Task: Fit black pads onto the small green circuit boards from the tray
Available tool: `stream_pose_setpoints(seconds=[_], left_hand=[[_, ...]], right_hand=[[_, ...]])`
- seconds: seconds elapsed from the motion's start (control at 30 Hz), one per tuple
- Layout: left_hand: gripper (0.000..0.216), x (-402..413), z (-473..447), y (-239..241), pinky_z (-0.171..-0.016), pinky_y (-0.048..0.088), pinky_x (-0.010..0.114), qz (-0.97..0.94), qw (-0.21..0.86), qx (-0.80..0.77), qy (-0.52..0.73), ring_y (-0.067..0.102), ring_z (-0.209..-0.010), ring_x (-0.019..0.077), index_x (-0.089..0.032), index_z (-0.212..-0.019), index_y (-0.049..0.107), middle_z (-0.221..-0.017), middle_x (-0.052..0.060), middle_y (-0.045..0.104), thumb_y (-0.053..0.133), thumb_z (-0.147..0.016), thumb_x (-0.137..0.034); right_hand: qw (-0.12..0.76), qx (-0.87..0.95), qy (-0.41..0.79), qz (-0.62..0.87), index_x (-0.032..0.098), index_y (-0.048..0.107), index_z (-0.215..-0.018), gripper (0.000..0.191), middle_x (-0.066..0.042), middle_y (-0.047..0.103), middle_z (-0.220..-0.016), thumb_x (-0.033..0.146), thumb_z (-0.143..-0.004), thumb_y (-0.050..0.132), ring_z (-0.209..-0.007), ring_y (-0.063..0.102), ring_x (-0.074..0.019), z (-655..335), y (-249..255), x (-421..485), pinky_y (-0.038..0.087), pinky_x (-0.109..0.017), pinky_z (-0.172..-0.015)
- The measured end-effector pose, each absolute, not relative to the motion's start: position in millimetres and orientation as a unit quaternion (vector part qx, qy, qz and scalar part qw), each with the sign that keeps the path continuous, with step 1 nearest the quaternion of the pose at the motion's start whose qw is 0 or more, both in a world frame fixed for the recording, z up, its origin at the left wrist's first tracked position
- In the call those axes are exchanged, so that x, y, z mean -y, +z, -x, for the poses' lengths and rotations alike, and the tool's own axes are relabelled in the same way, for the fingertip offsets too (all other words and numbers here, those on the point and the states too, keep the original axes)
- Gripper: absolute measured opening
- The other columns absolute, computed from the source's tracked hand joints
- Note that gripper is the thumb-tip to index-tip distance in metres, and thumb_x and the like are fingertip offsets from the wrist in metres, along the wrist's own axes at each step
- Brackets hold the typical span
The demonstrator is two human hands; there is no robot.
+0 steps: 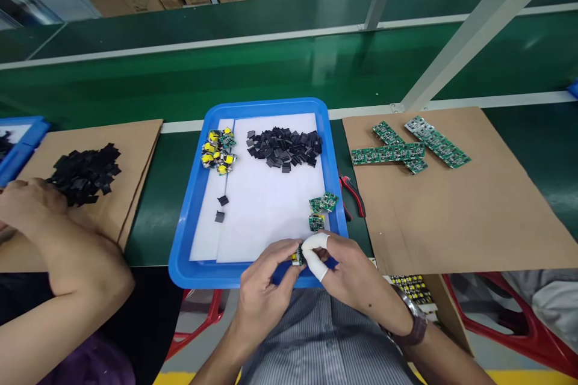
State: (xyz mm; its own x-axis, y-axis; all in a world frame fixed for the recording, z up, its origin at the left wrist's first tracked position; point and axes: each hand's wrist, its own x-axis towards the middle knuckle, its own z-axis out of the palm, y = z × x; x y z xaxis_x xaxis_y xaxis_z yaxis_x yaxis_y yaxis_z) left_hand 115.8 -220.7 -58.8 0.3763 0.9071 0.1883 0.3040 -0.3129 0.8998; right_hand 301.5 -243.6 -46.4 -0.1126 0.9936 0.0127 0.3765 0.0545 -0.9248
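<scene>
Over the front edge of the blue tray (180, 252), my left hand (271, 280) pinches a small circuit board (297, 257) with a yellow part on it. My right hand (341, 264), with white finger covers on thumb and forefinger, grips the same board from the other side. Several small green boards (316, 222) lie in the tray just beyond my right hand. A heap of black square pieces (286, 147) sits at the tray's far side, and two loose black pieces (220, 216) lie at the left. Boards with yellow parts (217, 153) are piled at the far left.
Red-handled pliers (354, 195) lie right of the tray. Long green board strips (388, 153) rest on cardboard (451, 222) at the right. A co-worker's arm (76, 252) reaches to a black heap (85, 174) at the left. A slanted metal post (478, 30) stands behind.
</scene>
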Motion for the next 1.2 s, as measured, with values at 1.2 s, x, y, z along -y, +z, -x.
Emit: stream_pose_setpoints(seconds=[1.2], left_hand=[[0.051, 226.1, -120.0, -44.1, -0.081, 0.061, 0.032, -0.707, 0.464, -0.315, 0.432, 0.068, -0.098, 0.0201, -0.022, -0.124, 0.069, -0.110, 0.008, 0.065, 0.076, -0.080, 0.002]], right_hand=[[0.459, 0.390, 0.650, 0.465, 0.022, 0.073, -0.088, 0.022, -0.002, 0.077, -0.080, 0.039, -0.081, 0.085, -0.068, 0.074, -0.0181, -314.9, -51.5, 251.7, 0.063, -0.028, -0.064]])
